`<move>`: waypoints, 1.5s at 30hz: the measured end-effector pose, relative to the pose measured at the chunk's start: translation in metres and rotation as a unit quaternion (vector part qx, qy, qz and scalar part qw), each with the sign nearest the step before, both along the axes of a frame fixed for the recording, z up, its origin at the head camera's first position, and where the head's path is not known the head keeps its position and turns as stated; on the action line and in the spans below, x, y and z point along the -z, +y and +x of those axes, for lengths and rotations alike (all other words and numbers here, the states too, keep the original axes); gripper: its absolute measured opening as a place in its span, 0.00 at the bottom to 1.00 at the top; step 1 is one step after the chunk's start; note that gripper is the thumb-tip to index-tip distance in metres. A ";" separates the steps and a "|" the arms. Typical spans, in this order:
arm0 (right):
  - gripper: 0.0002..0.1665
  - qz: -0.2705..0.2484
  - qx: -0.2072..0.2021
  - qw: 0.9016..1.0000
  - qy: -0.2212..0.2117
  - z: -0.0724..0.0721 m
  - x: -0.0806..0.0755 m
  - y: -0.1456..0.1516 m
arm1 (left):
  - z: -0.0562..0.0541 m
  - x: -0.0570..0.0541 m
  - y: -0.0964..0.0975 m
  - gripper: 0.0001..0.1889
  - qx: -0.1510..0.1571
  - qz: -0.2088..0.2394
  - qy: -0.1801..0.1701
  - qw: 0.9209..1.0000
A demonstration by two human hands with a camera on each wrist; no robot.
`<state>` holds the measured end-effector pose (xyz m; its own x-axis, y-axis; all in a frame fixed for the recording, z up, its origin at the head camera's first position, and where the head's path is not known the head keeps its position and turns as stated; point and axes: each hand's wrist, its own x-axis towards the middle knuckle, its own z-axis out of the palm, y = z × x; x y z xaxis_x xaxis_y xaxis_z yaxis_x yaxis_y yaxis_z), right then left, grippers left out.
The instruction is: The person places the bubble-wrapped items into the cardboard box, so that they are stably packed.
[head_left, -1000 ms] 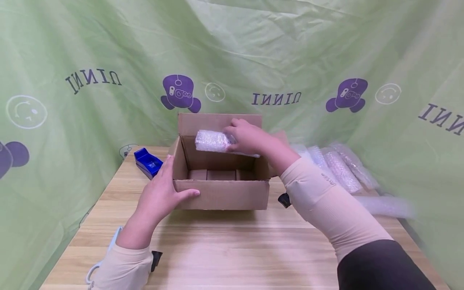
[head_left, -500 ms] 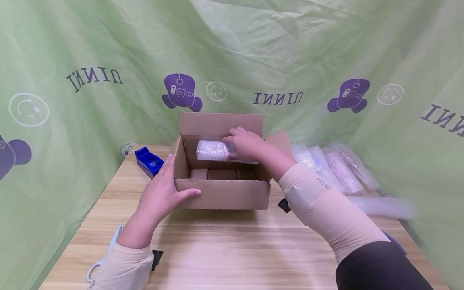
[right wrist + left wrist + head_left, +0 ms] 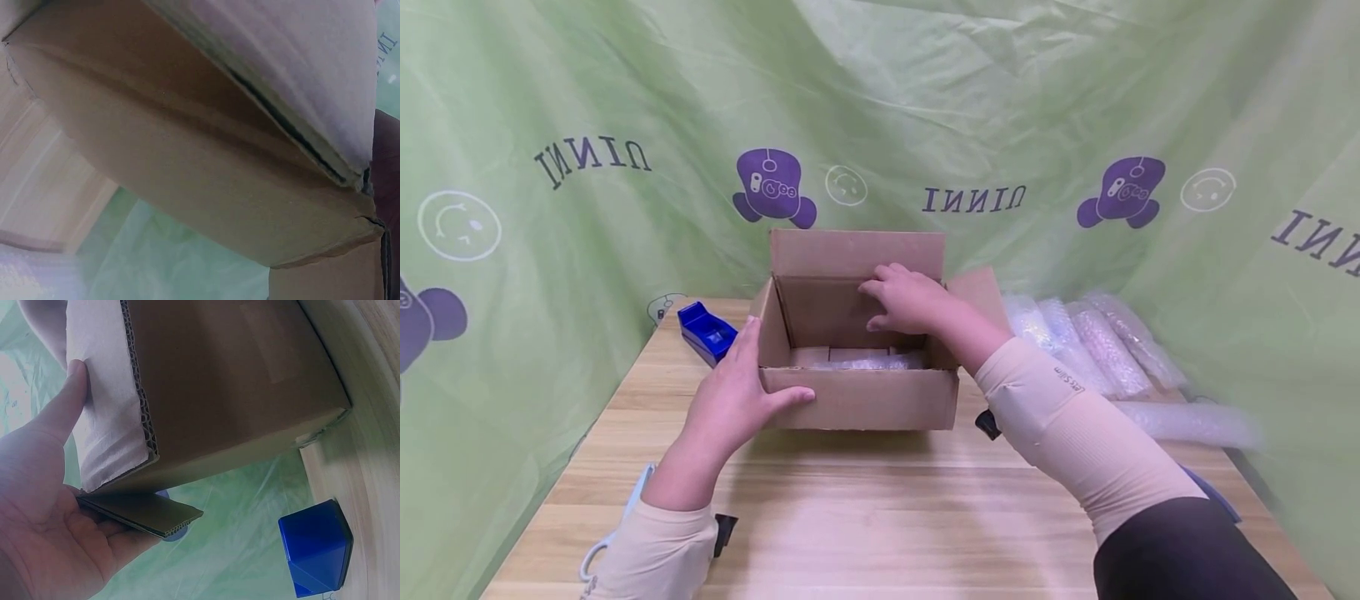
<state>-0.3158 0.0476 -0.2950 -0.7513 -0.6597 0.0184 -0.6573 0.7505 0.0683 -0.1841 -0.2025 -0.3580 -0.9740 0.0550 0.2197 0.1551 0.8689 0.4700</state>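
An open cardboard box point(image 3: 861, 400) stands on the wooden table with its flaps folded out. My left hand point(image 3: 733, 400) grips its front left corner. In the left wrist view the thumb presses on one flap point(image 3: 109, 394) while the fingers lie behind the side flap point(image 3: 147, 514). Over the box opening hovers my right hand point(image 3: 910, 300), fingers loosely bent and holding nothing. Below it a bubble-wrapped bundle point(image 3: 880, 362) lies inside the box, mostly hidden by the front wall. The right wrist view shows mainly the box's outer side point(image 3: 162, 144).
Several bubble-wrapped bundles point(image 3: 1108, 350) lie at the table's right rear, with another roll point(image 3: 1187, 423) nearer me. A blue tape dispenser point(image 3: 707, 335) sits left of the box. Light blue scissors point(image 3: 597, 554) are partly under my left sleeve. A green printed curtain point(image 3: 880, 100) surrounds the table.
My right hand lowered the bubble-wrapped bundle into the box and let it go; it now lies at the bottom. The left hand has kept its grip on the box corner.
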 end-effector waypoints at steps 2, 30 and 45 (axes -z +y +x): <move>0.37 -0.007 0.003 1.000 -0.008 0.000 -0.001 0.002 | 0.000 0.000 0.000 0.68 -0.001 0.001 -0.002 1.000; 0.39 -0.195 0.095 0.976 0.007 0.054 -0.047 0.179 | 0.000 0.001 0.001 0.69 -0.003 0.003 -0.009 1.000; 0.39 -0.118 0.197 0.972 -0.052 0.068 0.005 0.314 | 0.001 0.001 0.000 0.70 -0.003 0.003 -0.012 1.000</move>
